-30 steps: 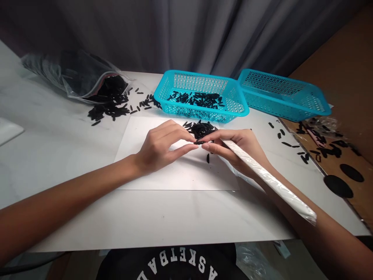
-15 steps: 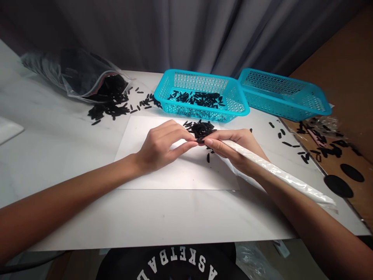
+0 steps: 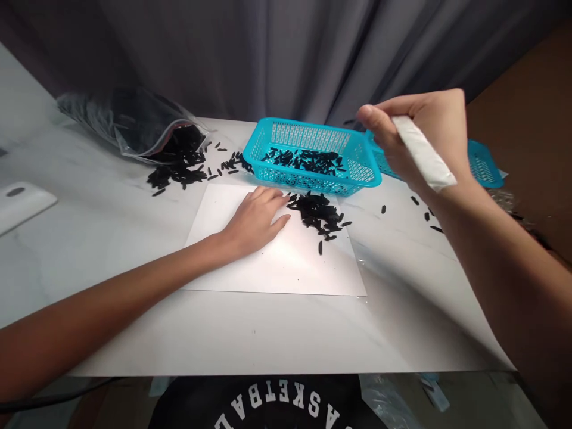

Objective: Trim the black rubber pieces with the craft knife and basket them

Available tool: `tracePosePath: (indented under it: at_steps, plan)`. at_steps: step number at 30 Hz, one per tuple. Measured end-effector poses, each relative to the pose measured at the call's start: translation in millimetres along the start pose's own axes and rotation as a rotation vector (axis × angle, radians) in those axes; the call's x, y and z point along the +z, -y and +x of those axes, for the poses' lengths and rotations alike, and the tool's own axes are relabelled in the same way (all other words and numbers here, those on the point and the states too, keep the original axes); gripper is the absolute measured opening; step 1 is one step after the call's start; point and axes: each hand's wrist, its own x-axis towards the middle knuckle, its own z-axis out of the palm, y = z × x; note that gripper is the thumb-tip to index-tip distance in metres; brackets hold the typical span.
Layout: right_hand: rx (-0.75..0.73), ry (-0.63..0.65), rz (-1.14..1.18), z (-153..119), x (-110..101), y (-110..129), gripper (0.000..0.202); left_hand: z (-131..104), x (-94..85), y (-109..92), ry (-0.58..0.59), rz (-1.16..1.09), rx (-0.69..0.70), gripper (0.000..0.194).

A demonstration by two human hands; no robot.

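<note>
My left hand rests flat on a white sheet, its fingers stretched out and holding nothing. Just beyond its fingertips lies a pile of small black elongated pieces. Raised above the right side of the table, my right hand is closed around a long white plastic-wrapped stick, whose near end lies against the wrist. Whether anything small is pinched at its thumb tip I cannot make out. Behind the sheet, a blue perforated basket holds more black pieces.
A second blue basket stands partly hidden behind my right hand. At the back left, an opened clear zip bag spills black pieces onto the table. Loose pieces lie at the right. A white object sits at the left edge.
My hands have parted. The right hand has risen up and right with the white stick; the left has let go of a black piece and flattened onto the sheet.
</note>
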Motion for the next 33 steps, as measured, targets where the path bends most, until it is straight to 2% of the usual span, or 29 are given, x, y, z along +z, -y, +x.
tracePosePath:
  at_steps: [2,4,6,8,9,11,13,16,19,23,28,33]
  plan:
    - [-0.082,0.052,0.007,-8.3,1.2,7.3,0.043,1.3,0.1,1.6,0.046,-0.009,0.012,0.023]
    - [-0.156,0.132,-0.002,-30.2,8.1,12.9,0.035,1.7,-0.6,1.7,0.042,-0.039,0.025,0.015]
    - [-0.118,0.302,0.077,-55.6,17.5,14.7,0.032,1.2,-1.2,1.4,0.019,-0.067,0.028,0.009]
    - [0.071,0.436,0.322,-76.1,26.1,13.4,0.034,0.1,-0.9,1.3,-0.020,-0.069,0.037,0.006]
    - [0.212,0.505,0.485,-83.0,29.4,12.3,0.035,-0.5,-0.5,1.4,-0.042,-0.062,0.046,0.006]
    - [0.509,0.588,0.843,-90.3,33.9,10.9,0.037,-1.6,0.4,1.7,-0.077,-0.046,0.069,0.008]
    - [0.744,0.636,1.140,-91.2,35.7,11.6,0.038,-2.3,0.6,1.8,-0.093,-0.041,0.085,0.009]
    - [0.896,0.663,1.344,-89.4,35.7,15.1,0.037,-3.0,-1.0,0.4,-0.185,-0.100,0.127,0.008]
    - [0.806,0.625,1.293,-91.3,35.8,16.5,0.034,-3.6,-4.5,-4.0,-0.330,-0.202,0.218,0.006]
    - [0.598,0.621,1.070,-97.2,37.0,12.5,0.029,-4.2,-9.0,-10.6,-0.407,-0.246,0.369,0.008]
    - [0.479,0.605,0.894,-99.2,36.0,12.6,0.026,-3.8,-9.4,-11.6,-0.448,-0.271,0.402,0.007]
    - [0.348,0.494,0.699,-96.3,34.2,18.4,0.031,-4.0,-8.9,-10.0,-0.428,-0.288,0.415,0.008]
